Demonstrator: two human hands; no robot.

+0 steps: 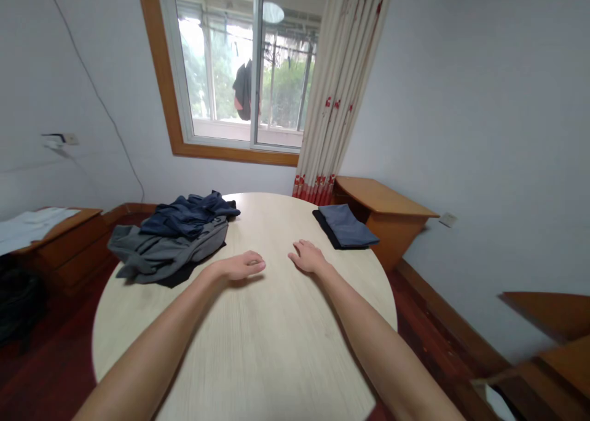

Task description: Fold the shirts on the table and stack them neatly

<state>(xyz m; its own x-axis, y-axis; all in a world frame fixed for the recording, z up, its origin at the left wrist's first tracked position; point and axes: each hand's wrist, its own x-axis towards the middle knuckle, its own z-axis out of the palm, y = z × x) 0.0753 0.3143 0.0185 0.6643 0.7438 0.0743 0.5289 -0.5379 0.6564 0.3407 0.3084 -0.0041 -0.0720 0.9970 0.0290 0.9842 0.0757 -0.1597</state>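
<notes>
My left hand [242, 265] hovers just over the round pale wooden table [258, 347], fingers apart and holding nothing. To its left lies a loose heap of clothes: a crumpled grey garment [170, 255], a dark navy garment [188, 214] on top of it, and black cloth showing at the edges. My right hand [307, 257] rests on or just above the tabletop, fingers spread, with nothing in it. Beyond it to the right sits a neat stack, a folded grey-blue garment [349, 225] over a folded black one [328, 229].
A wooden desk [387, 196] stands behind the table at the right, beside a patterned curtain [338, 95] and a window [249, 70]. At the left is a low wooden cabinet [69, 249] with white sheets on it. The table's curved edge drops to a dark red floor.
</notes>
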